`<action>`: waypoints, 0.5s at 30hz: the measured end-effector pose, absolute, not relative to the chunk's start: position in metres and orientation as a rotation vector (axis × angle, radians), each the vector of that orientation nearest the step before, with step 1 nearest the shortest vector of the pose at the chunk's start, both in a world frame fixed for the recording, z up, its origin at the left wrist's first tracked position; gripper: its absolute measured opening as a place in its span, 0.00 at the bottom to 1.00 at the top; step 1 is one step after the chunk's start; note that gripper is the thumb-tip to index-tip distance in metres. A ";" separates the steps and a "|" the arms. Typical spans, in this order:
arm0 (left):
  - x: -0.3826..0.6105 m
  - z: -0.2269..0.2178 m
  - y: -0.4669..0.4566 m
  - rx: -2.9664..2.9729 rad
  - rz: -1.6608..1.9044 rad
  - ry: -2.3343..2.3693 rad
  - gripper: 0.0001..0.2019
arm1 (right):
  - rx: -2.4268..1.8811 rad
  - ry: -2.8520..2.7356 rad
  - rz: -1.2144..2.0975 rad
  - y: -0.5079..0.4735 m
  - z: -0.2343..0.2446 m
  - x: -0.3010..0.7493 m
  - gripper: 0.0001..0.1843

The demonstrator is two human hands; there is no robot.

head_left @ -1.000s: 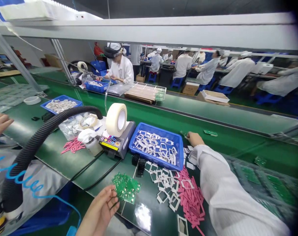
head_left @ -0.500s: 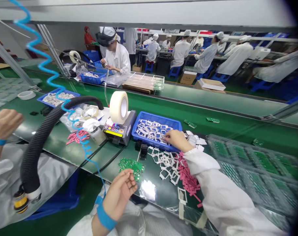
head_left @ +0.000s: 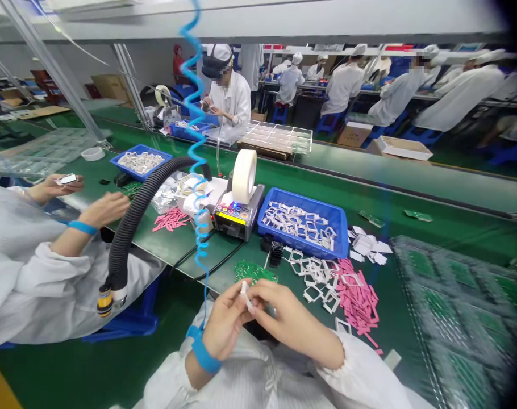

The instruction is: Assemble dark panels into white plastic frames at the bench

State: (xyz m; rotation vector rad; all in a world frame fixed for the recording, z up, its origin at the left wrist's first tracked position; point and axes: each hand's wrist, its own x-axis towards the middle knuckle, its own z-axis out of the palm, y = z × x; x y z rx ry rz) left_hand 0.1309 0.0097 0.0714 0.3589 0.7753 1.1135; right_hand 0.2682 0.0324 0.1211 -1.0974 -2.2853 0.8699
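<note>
My left hand (head_left: pixel 225 325) and my right hand (head_left: pixel 290 319) meet at the table's front edge, both with closed fingers on one small white plastic frame (head_left: pixel 245 295). The frame is seen nearly edge-on and partly covered by the fingertips. Just beyond them lies a heap of green circuit boards (head_left: pixel 254 271). Loose white frames (head_left: pixel 313 275) and pink strips (head_left: pixel 357 298) are piled to the right of my hands. Behind these stands a blue bin (head_left: pixel 346 230) with many more white frames in it. A blue wrist strap on my left wrist joins a coiled blue cord (head_left: pixel 202 250).
A tape dispenser (head_left: pixel 237 221) with a big roll stands left of the bin. A black flexible hose (head_left: pixel 133 218) arches over the table beside a co-worker's hands (head_left: pixel 105 211). Clear trays with green boards (head_left: pixel 450 307) fill the right side. White pieces (head_left: pixel 369 245) lie behind.
My right hand has left the blue bin and come back to my left hand with a white frame. The view has swung left, showing more of the co-worker.
</note>
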 end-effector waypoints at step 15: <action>0.073 0.049 -0.007 0.201 1.166 0.987 0.17 | -1.817 -2.420 -0.125 0.141 0.051 0.275 0.15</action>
